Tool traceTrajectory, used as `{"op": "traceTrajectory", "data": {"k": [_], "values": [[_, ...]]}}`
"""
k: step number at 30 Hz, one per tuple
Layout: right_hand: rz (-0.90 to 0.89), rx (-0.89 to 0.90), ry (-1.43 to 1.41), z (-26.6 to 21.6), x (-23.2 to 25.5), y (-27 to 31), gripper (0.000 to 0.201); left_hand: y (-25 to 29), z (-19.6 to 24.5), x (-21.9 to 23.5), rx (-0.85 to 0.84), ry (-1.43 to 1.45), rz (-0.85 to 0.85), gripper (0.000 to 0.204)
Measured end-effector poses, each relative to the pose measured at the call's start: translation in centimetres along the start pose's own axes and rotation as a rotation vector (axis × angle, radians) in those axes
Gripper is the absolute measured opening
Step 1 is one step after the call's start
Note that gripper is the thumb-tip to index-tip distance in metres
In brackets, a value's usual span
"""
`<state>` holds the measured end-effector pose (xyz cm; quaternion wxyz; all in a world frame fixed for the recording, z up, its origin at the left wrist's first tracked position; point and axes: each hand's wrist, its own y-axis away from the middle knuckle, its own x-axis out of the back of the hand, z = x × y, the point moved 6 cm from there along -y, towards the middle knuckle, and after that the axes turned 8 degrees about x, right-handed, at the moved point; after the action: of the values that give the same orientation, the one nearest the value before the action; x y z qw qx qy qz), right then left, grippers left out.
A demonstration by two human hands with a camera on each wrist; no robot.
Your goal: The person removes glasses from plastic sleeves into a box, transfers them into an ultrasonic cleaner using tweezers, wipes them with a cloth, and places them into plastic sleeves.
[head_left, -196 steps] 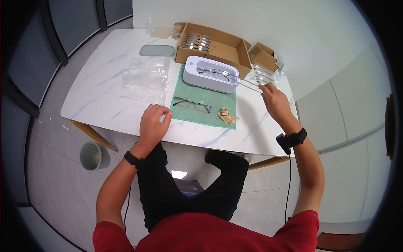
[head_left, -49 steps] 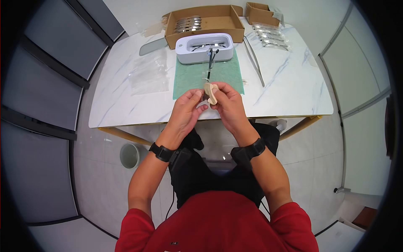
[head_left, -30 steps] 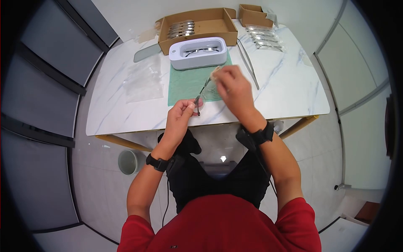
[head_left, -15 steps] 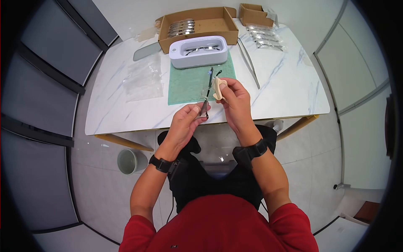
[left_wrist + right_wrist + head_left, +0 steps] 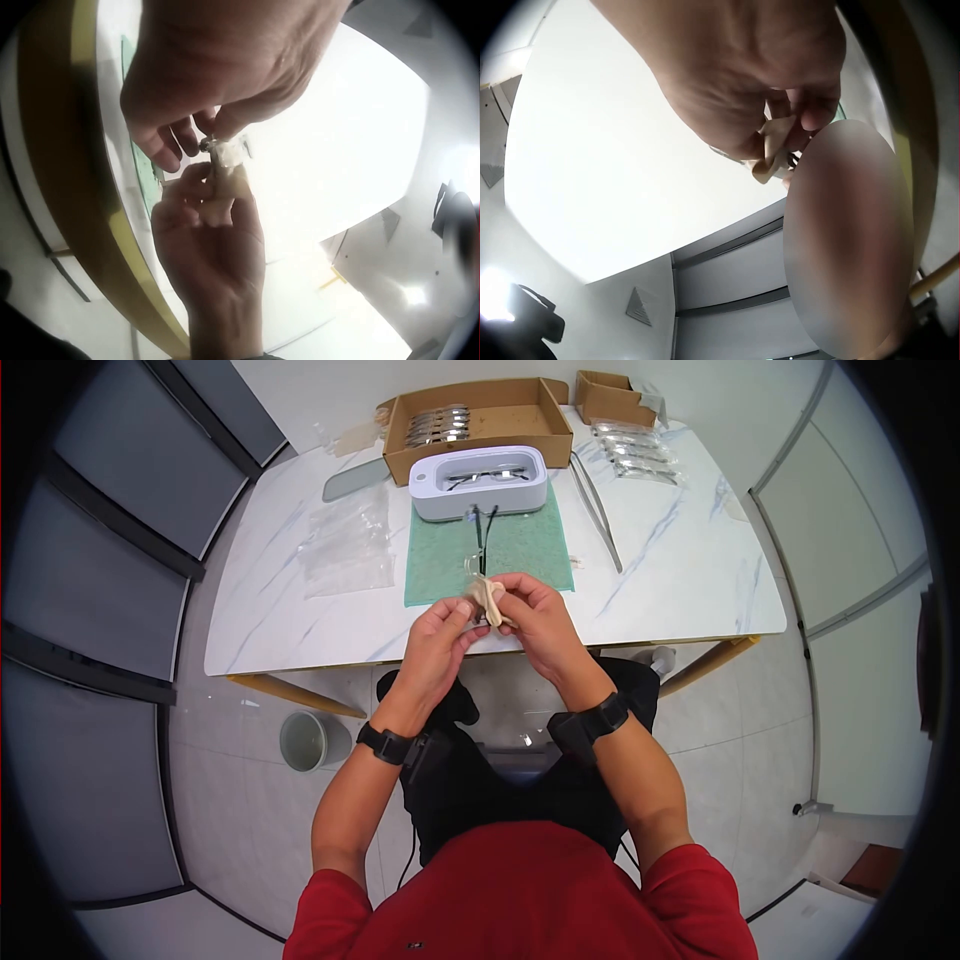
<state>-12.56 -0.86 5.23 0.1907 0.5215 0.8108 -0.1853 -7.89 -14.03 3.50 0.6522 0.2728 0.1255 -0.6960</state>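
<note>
Left hand [image 5: 437, 645], centre of the frame: with thumb and fingers bent together, pinching the near end of the held eyeglasses [image 5: 484, 555]. Right hand [image 5: 540, 622], just right of centre: also with bent fingers, gripping a beige cloth [image 5: 489, 600] against that same end. Held eyeglasses, mid-frame: raised between both hands, with dark temples pointing toward the top of the frame; near lens mostly hidden by cloth and fingers.

Mid-frame, beyond the hands: green towel [image 5: 530, 550], flat on a white marbled table [image 5: 680, 580]. Upper centre: pale lavender basin unit [image 5: 478, 505] on the towel, with second eyeglasses [image 5: 490, 476] inside. Directly behind: open cardboard box [image 5: 400, 465], with a row of eyeglasses [image 5: 438, 425] at left. Upper right: small carton [image 5: 612, 405], clear packets [image 5: 635, 455], long metal tweezers [image 5: 597, 513]. Upper left: grey-green case [image 5: 355, 480], with clear plastic bags [image 5: 348, 550] just below. Lower left: round bin [image 5: 305, 742], on the floor.
</note>
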Motion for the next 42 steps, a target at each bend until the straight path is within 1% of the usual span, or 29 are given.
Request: {"op": "traceTrajectory", "data": {"k": [1,2,3,4,5,6,7,8,9,10,11,13,14,16,17,19,20,22,24,26,28,29,31,32,35,37,39,41,42], "values": [[0.003,0.0,0.0,-0.1,0.4,0.2,0.022,0.1,0.4,-0.1,-0.013,-0.033,0.041,0.02],[-0.018,-0.016,0.101,-0.2,0.9,0.3,0.021,0.1,0.8,0.0,-0.027,-0.067,0.083,0.02],[-0.04,-0.031,0.203,-0.2,1.3,0.3,0.02,0.0,0.8,0.2,-0.029,-0.067,0.084,0.02],[-0.047,-0.032,0.202,-0.2,2.1,-0.1,0.02,0.0,1.2,0.7,-0.082,-0.176,0.114,0.02],[0.027,0.082,0.316,-1.0,3.6,-1.1,0.02,0.1,1.5,1.1,-0.132,-0.285,0.148,0.021],[0.105,0.196,0.429,-1.8,4.9,-1.9,0.02,0.2,1.7,1.5,-0.132,-0.285,0.152,0.021],[0.106,0.196,0.428,-2.0,5.5,-2.8,0.02,0.3,2.0,2.0,-0.142,-0.384,0.171,0.018],[0.16,0.323,0.613,-3.2,6.2,-3.5,0.02,0.3,2.3,2.2,-0.153,-0.484,0.185,0.016],[0.217,0.453,0.799,-4.5,6.6,-4.1,0.021,0.3,2.6,2.3,-0.153,-0.486,0.178,0.016],[0.161,0.477,0.944,-5.0,6.7,-4.7,0.028,0.4,2.8,2.5,-0.147,-0.514,0.191,0.016],[0.162,0.477,0.945,-5.1,7.1,-4.7,0.028,0.6,2.9,2.7,-0.14,-0.542,0.207,0.015],[0.092,0.916,1.508,-6.5,4.5,-3.9,0.035,0.8,3.4,3.0,-0.162,-0.583,0.208,0.017],[0.082,0.914,1.504,-6.5,4.3,-3.8,0.035,0.9,3.5,2.9,-0.15,-0.631,0.207,0.018],[0.044,0.828,1.246,-7.4,3.4,-3.0,0.039,1.0,3.4,3.2,-0.128,-0.677,0.212,0.019],[0.046,0.822,1.244,-7.7,2.8,-2.4,0.039,0.8,3.2,3.3,-0.134,-0.681,0.187,0.018],[-0.092,0.482,0.833,-6.8,2.3,-2.4,0.038,0.5,3.3,3.0,-0.138,-0.687,0.151,0.017],[-0.085,0.482,0.837,-7.1,2.2,-2.3,0.038,0.5,3.4,2.8,-0.127,-0.722,0.15,0.017],[-0.184,0.368,0.849,-6.7,2.0,-2.3,0.037,0.2,3.3,2.6,-0.116,-0.751,0.145,0.016],[-0.189,0.369,0.879,-6.7,2.2,-2.3,0.037,0.0,3.3,2.5,-0.126,-0.754,0.107,0.016],[-0.202,0.371,0.9,-6.5,2.3,-2.4,0.037,0.0,3.5,2.3,-0.114,-0.771,0.107,0.016],[-0.143,0.303,0.857,-5.6,3.3,-2.6,0.03,0.0,3.7,2.3,-0.102,-0.787,0.119,0.015],[-0.157,0.298,0.851,-5.3,3.5,-2.5,0.03,0.0,3.6,2.2,-0.089,-0.773,0.105,0.016],[-0.112,0.175,0.762,-4.1,4.4,-2.6,0.026,0.0,3.7,2.5,-0.08,-0.758,0.115,0.016],[-0.118,0.225,0.787,-3.8,4.7,-2.7,0.022,-0.1,3.6,2.6,-0.082,-0.767,0.112,0.015],[-0.114,0.161,0.735,-3.1,5.2,-2.4,0.022,0.0,3.6,2.8,-0.091,-0.777,0.127,0.011],[-0.132,0.168,0.681,-2.8,5.0,-2.2,0.02,0.0,3.5,3.0,-0.087,-0.805,0.114,0.011],[-0.138,0.201,0.596,-2.4,5.6,-2.0,0.018,0.2,3.8,3.0,-0.087,-0.817,0.141,0.011],[-0.132,0.19,0.605,-2.4,6.0,-1.8,0.018,0.1,4.0,3.4,-0.085,-0.833,0.165,0.012],[-0.119,0.182,0.618,-2.4,6.1,-1.7,0.017,0.1,4.6,3.7,-0.17,-0.863,0.218,0.012]]}}
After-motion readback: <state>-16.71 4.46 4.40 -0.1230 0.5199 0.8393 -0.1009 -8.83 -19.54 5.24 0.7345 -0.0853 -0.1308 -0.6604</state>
